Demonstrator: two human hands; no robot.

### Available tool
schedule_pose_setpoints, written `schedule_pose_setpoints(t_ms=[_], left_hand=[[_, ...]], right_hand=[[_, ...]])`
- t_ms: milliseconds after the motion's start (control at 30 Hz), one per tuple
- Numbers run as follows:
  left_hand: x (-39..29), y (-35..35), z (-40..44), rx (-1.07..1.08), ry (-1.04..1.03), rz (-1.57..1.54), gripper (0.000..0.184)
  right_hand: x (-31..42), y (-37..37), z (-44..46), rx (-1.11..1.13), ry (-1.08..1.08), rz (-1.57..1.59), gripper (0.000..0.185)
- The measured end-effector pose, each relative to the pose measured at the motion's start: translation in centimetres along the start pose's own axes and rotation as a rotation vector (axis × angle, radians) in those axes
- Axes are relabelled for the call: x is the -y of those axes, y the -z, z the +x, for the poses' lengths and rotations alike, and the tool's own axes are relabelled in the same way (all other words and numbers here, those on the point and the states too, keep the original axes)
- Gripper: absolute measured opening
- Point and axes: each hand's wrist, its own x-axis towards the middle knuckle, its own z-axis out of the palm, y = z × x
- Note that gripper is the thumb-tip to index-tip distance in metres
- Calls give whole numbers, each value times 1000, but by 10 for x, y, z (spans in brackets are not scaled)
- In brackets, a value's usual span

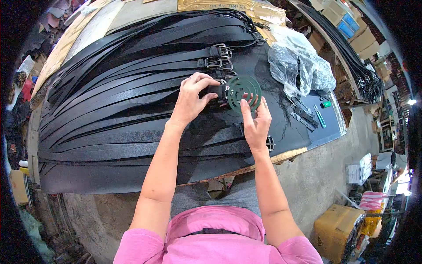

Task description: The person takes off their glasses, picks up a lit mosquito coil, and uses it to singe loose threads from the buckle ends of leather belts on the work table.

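Many black leather belts [132, 92] lie side by side, their metal buckles [224, 52] toward the right. My left hand [193, 97] is closed on a belt end [215, 91] close to its buckle, thumb and fingers on either side. In my right hand [256, 122] is a thin green round disc [241, 84] with cut-out slots, gripped near its lower edge. The disc overlaps the buckle end of that belt, so part of the buckle is hidden. Below, another buckle [270, 143] sticks out beside my right wrist.
Clear plastic bags [299, 61] lie on the table's right side. Near them are a light-blue cutter [319, 116], a small green object [325, 104] and dark strips [303, 115]. More belts hang over a bench [351, 57] at right. A cardboard box [336, 231] stands on the floor.
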Motion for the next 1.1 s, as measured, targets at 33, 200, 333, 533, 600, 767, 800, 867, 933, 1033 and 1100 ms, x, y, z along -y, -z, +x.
schedule_pose_setpoints(t_ms=[33,200,333,533,600,767,800,867,933,1033,1100], left_hand=[[2,-3,-2,-1,11,-7,35],[9,-15,-6,-7,93,-78,36],[5,-13,-6,-4,70,-14,37],[7,-8,-5,19,36,-17,26],[6,-8,-5,-23,10,-18,21],[0,6,0,-6,56,-26,13],[2,9,0,9,64,-40,12],[4,14,3,37,75,-80,10],[4,17,3,45,76,-88,10],[3,16,3,40,77,-65,10],[4,15,2,34,67,-61,11]], right_hand=[[-2,-1,1,-7,-23,17,10],[-10,-7,4,-32,-76,112,9],[-11,-9,3,-45,-92,157,8],[-8,-8,2,-28,-98,123,8],[-8,-8,1,-11,-112,101,8],[-9,-12,-3,58,-133,144,10],[-10,-13,-3,77,-126,152,11],[-12,-14,-4,92,-96,144,11],[-13,-14,-4,112,-81,140,13],[-13,-14,-5,129,-74,144,15],[-11,-15,-4,121,-64,151,14]])
